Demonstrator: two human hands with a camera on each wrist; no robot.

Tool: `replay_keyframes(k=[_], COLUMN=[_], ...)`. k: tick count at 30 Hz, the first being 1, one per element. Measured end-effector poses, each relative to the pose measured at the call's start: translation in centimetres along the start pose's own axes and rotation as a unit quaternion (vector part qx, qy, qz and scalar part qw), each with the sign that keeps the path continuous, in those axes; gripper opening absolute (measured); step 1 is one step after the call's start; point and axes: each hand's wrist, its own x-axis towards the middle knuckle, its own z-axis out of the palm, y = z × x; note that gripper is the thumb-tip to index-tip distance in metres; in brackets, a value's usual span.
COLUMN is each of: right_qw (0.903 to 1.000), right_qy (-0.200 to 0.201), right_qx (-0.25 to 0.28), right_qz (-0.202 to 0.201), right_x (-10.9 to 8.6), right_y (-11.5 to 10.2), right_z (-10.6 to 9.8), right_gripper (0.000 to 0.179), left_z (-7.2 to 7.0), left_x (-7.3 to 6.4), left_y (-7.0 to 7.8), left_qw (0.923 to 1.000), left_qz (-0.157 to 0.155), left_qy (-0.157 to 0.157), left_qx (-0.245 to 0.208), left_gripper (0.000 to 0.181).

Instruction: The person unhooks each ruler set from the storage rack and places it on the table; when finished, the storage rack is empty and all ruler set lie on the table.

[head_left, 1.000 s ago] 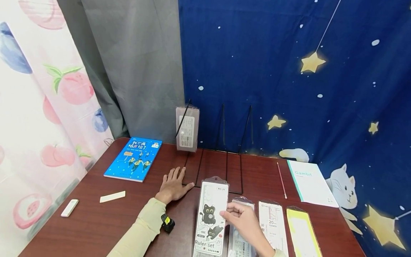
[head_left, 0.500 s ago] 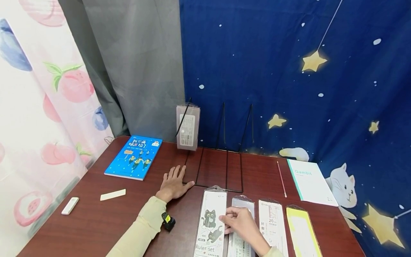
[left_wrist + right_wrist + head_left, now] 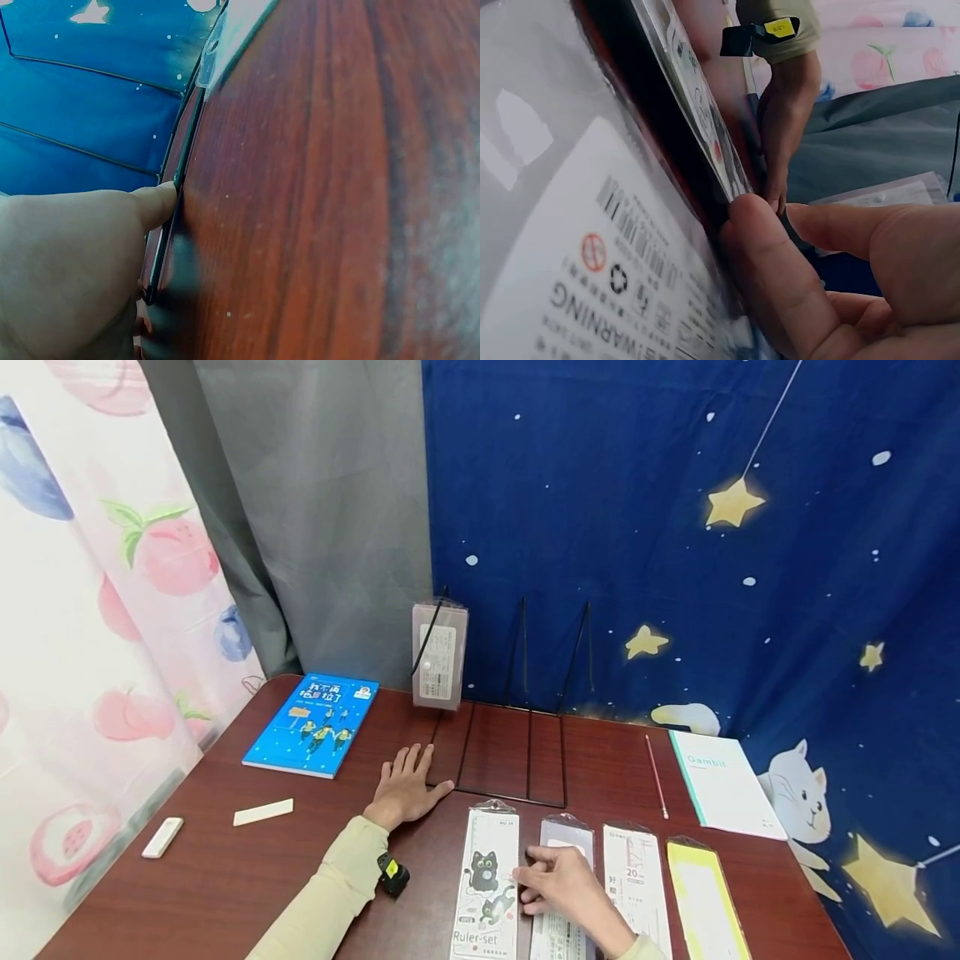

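A white ruler-set package [image 3: 484, 877] with black cats lies on the table in the head view. My right hand [image 3: 562, 885] is at its right edge, fingers bent and not pinched together; the right wrist view shows a fingertip [image 3: 756, 217] against that edge. Under this hand is a grey-backed package [image 3: 558, 927], partly hidden; its warning label [image 3: 630, 262] shows up close in the right wrist view. My left hand [image 3: 405, 793] rests spread on the table, its thumb on the black wire rack's [image 3: 510, 797] base bar. Nothing is held in it.
Another package [image 3: 440, 656] hangs from the rack's left hook. To the right lie a 20 cm ruler package [image 3: 636, 889], a yellow package [image 3: 705, 902], a pencil [image 3: 657, 777] and a notebook [image 3: 727, 785]. A blue book [image 3: 315, 727], cream strip [image 3: 262, 812] and white block [image 3: 162, 837] lie left.
The ruler-set package has come down flat onto the table and shifted slightly left. My right fingers have loosened from its edge. The left hand has stayed put.
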Motion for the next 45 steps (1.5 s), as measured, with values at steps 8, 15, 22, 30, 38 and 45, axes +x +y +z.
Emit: replay_keyframes(k=[8, 15, 22, 30, 38, 45], right_qw=[0.978, 0.9211, 0.9163, 0.9005, 0.9009, 0.9051], right_qy=[0.115, 0.051, -0.007, 0.0, 0.002, 0.003], right_qx=[-0.158, -0.373, -0.396, -0.432, -0.431, -0.423], right_qz=[-0.074, -0.098, -0.055, -0.051, -0.051, -0.047], right_x=[2.4, 9.3, 11.9, 12.4, 12.4, 12.7], right_y=[-2.7, -1.1, 0.5, 0.3, 0.7, 0.6], right_z=[-4.8, -10.7, -10.8, -10.2, -10.3, -10.5], right_gripper=[0.048, 0.087, 0.113, 0.115, 0.115, 0.116], left_z=[-0.3, 0.6, 1.1, -0.6, -5.8, -10.8], left_x=[0.1, 0.3, 0.1, 0.1, 2.9, 7.1], left_y=[0.2, -0.3, -0.3, 0.4, -0.8, -2.0], left_qw=[1.0, 0.9998, 0.9993, 0.9962, 0.9472, 0.8919], left_qz=[0.002, 0.005, 0.014, 0.001, -0.005, 0.017], left_qy=[0.004, 0.016, 0.034, 0.07, 0.216, 0.25], left_qx=[-0.005, -0.009, -0.005, -0.052, -0.237, -0.377], left_gripper=[0.086, 0.087, 0.087, 0.081, 0.054, 0.045])
